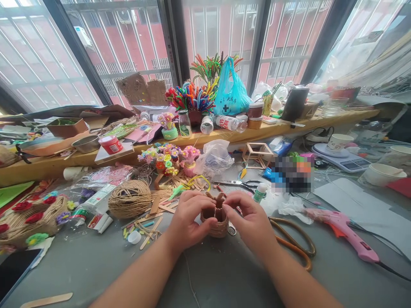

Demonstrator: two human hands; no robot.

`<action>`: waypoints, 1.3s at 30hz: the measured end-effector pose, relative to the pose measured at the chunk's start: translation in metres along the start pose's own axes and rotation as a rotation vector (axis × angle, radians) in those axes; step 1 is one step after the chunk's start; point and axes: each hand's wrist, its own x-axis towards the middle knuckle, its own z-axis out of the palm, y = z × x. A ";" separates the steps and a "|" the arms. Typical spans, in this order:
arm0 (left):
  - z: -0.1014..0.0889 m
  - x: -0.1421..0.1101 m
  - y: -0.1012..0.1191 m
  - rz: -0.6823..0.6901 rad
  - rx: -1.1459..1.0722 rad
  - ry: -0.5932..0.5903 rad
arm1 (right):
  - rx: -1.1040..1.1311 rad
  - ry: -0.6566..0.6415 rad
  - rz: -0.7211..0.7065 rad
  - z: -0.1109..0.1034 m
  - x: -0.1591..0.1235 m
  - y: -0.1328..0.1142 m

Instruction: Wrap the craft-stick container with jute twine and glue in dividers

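A small brown woven basket (218, 229) stands on the grey table between my two hands, with brown upright pieces showing at its rim. My left hand (191, 218) is closed around its left side, the thumb resting at the front and the fingers at the rim. At the right of the rim, my right hand (248, 218) pinches the edge with thumb and forefinger; its other fingers are curled. Whatever lies between those fingertips is too small to make out. Just beyond my hands are scissors (237, 183) and a small white-capped green bottle (260, 192).
To the right lie a pink glue gun (346, 231) with its cord and a loop of brown tubing (297, 244). A ball of twine (130, 199) and scattered wooden sticks (157, 209) are on the left. Crocheted-looking flowers (189, 158) stand before the cluttered shelf (147, 149).
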 end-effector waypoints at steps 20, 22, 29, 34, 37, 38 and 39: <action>-0.011 0.020 0.002 -0.202 -0.115 -0.116 | -0.529 -0.117 0.127 -0.010 0.006 0.022; -0.017 0.024 0.003 -0.265 -0.066 -0.168 | -0.536 -0.104 0.104 -0.009 0.006 0.025; -0.045 0.038 0.028 -0.386 0.241 -0.264 | -0.307 0.020 0.034 -0.012 0.008 0.003; -0.045 0.041 0.039 -0.415 0.202 -0.381 | -0.068 -0.141 0.094 0.000 -0.001 0.000; -0.042 0.041 0.038 -0.443 0.167 -0.382 | -0.006 -0.181 0.165 0.004 -0.003 0.001; -0.042 0.040 0.037 -0.437 0.160 -0.385 | -0.009 -0.189 0.172 0.004 -0.003 0.001; -0.042 0.039 0.037 -0.425 0.156 -0.387 | -0.021 -0.196 0.173 0.004 -0.003 0.001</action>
